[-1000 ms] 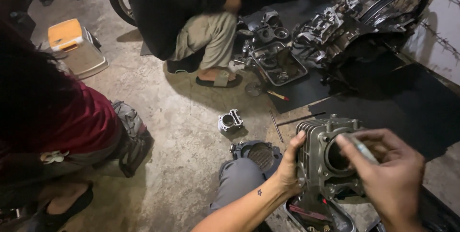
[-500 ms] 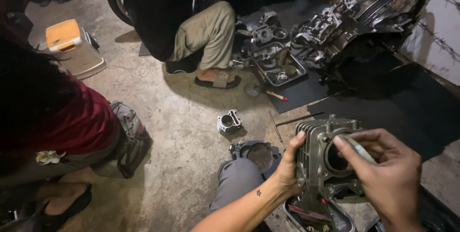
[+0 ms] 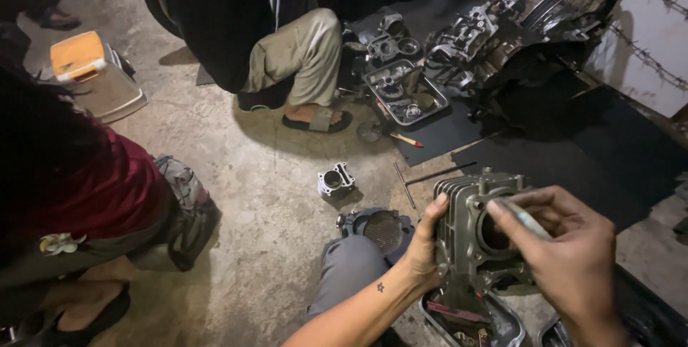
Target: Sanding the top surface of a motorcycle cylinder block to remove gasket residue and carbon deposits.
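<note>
**Finned cylinder held at lower right, thin tool at its bore**

The left hand [image 3: 424, 241] clasps the grey finned metal engine cylinder [image 3: 476, 232] from its left side, thumb up along the fins and fingers wrapped behind; the cylinder sits at lower right of the frame, above an open metal tray of small parts [image 3: 469, 318]. The right hand [image 3: 566, 261] pinches a thin pale rod-like tool [image 3: 524, 218] between thumb and fingertips, closed on it; the tool's long axis runs from lower right up to the left, its tip just at the rim of the cylinder's round bore, which faces right toward that hand; so the right hand is the nearer to the opening, the left only steadies.

One smaller silver cylinder block [image 3: 335, 180] stands alone on the concrete floor [image 3: 272, 247] at centre; one round black meshed cover [image 3: 378, 227] lies just below it. One rectangular steel tray [image 3: 405, 92] holds parts at upper centre, beside a stripped motorcycle engine [image 3: 480, 35]. Two other people crouch: one in khaki trousers [image 3: 301, 53] at top, one in a red shirt [image 3: 86, 189] at left; one orange-lidded box [image 3: 79, 55] sits upper left.
</note>
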